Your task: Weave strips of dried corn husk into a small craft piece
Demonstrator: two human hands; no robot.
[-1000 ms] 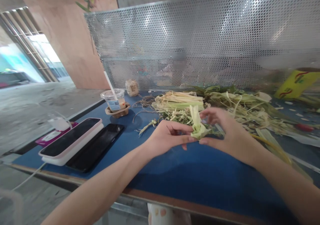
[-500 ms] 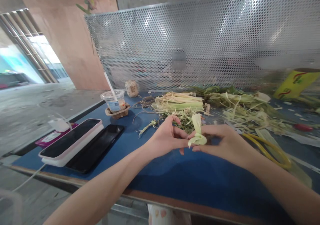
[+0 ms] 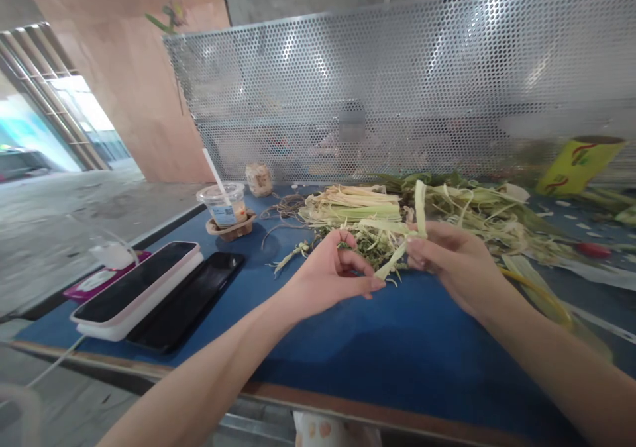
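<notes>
A pale green corn husk strip (image 3: 393,260) runs between my two hands above the blue table. One end is pinched between the thumb and fingers of my left hand (image 3: 334,271). My right hand (image 3: 450,255) grips the strip higher up, and a loose part of it stands up above those fingers. Just behind the hands lies a heap of small knotted husk pieces (image 3: 380,242). Past that heap is a stack of flat husk strips (image 3: 352,205). A single knotted piece (image 3: 291,256) rests left of my left hand.
Two phones, one pink-edged (image 3: 139,281) and one black (image 3: 189,301), lie at left. Behind them stands a plastic cup with a straw (image 3: 223,205). Loose husks (image 3: 497,218), yellow-handled scissors (image 3: 544,295) and a yellow tube (image 3: 579,167) are at right. A perforated metal screen (image 3: 397,89) closes off the back.
My right hand has moved right and slightly up, away from my left. The strip, bunched in a loop before, is now stretched between both hands.
</notes>
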